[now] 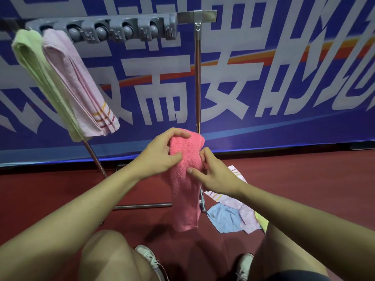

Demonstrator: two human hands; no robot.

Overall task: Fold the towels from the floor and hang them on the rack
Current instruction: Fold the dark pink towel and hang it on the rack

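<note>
Bent knees and white shoes [151, 260] put the person low before the rack [197, 82]. Below its bar, the left hand [160, 157] grips the top of the coral towel [185, 179], letting it hang long, while the right hand [215, 175] pinches its edge, likely squaring the fold. Green towel [38, 78] and pink towel [77, 78] hang on the rack's left end; floor towels [233, 216] wait beside its foot.

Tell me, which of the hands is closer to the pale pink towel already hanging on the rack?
Left. The left hand grips the top of the coral towel, just below and right of the hanging pale pink towel. The right hand pinches the coral towel's far edge, lower and further from it.
</note>
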